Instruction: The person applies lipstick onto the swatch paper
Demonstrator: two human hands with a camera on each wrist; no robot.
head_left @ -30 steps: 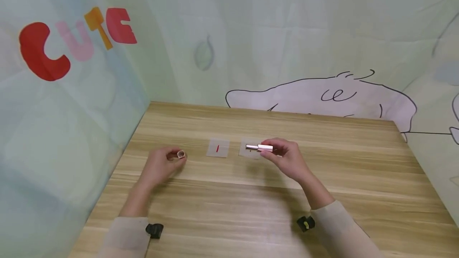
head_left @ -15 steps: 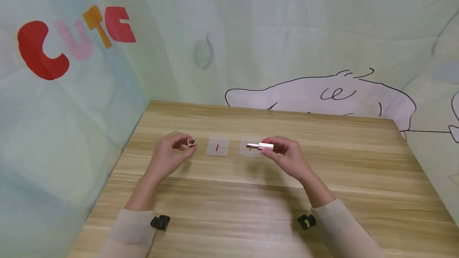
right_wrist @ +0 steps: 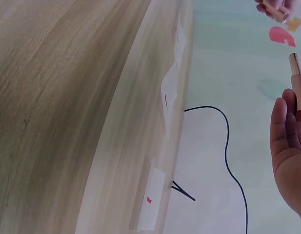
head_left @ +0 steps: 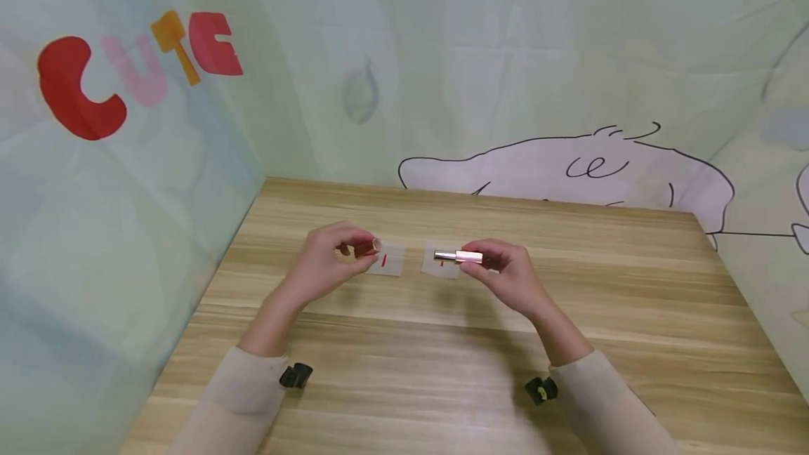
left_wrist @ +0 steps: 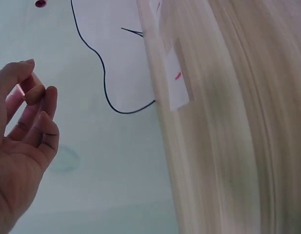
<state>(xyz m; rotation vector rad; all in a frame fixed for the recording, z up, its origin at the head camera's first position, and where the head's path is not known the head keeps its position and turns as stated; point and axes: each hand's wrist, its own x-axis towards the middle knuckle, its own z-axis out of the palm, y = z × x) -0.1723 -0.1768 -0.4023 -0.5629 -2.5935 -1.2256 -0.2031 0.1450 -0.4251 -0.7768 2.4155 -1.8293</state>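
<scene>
In the head view my left hand pinches a small hollow lipstick cap between thumb and fingers, its open end facing right. The left wrist view shows the cap partly hidden by the fingertips. Across from it, my right hand holds an uncapped lipstick level by its pink base, with the silver tube pointing left toward the cap. A gap separates the two parts. Beneath the cap lies a whitish paper square bearing a red stroke. Another paper square, with a shorter red mark, is under the lipstick's tube.
Both papers lie on a wood-grain table. A printed cloth backdrop rises along its back and left sides, with coloured letters on the left. Black bands sit at both sleeve cuffs.
My left hand has moved right and slightly away from me with the cap, from left of the papers to over the left one. The right hand and lipstick have barely moved.
</scene>
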